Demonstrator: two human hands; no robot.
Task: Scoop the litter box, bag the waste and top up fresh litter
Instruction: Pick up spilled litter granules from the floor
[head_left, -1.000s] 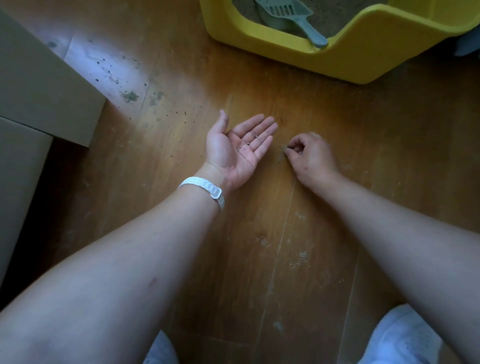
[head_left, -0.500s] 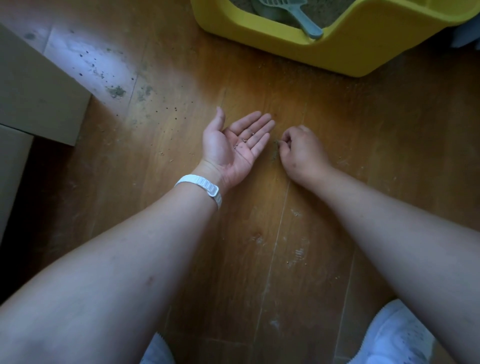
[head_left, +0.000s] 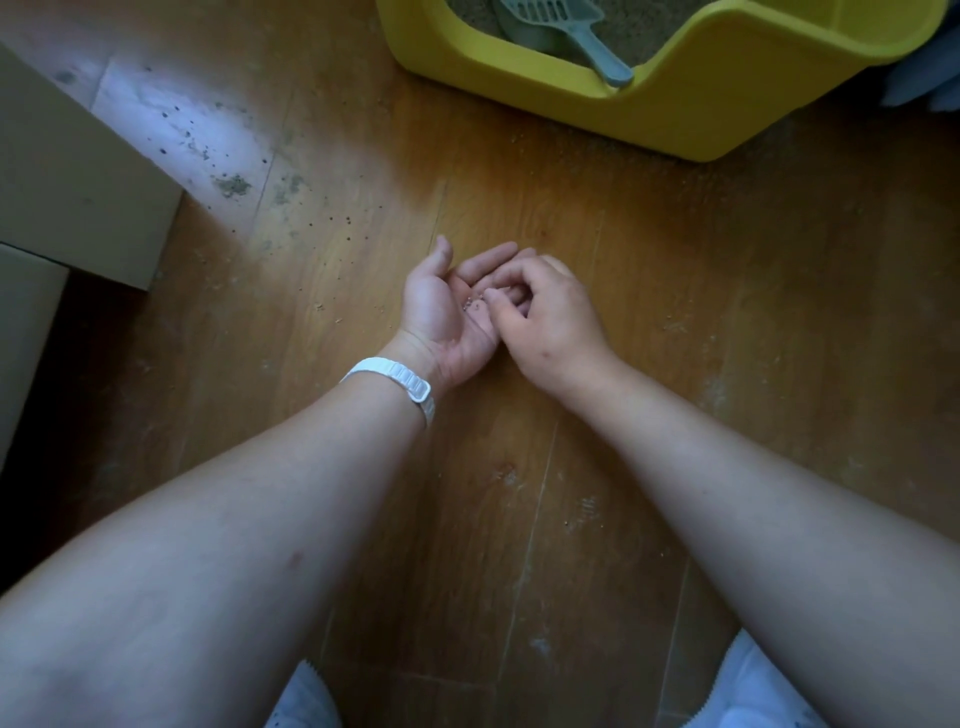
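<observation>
My left hand (head_left: 439, 317) lies palm up just above the wooden floor, fingers relaxed, with a few dark litter grains (head_left: 474, 303) in the palm. My right hand (head_left: 553, 317) is over that palm, its fingers curled and its fingertips pinched together right at the grains. The yellow litter box (head_left: 675, 104) stands at the top right with sandy litter inside. A grey slotted scoop (head_left: 597, 47) lies in it, handle leaning on the low front rim.
Scattered litter grains and dust (head_left: 231, 184) speckle the floor at the upper left. Cardboard boxes (head_left: 78, 171) stand along the left edge. My white shoes (head_left: 753, 691) show at the bottom.
My right hand has left the floor and moved left over my left palm. My left hand's fingers have curled up slightly into a cup.
</observation>
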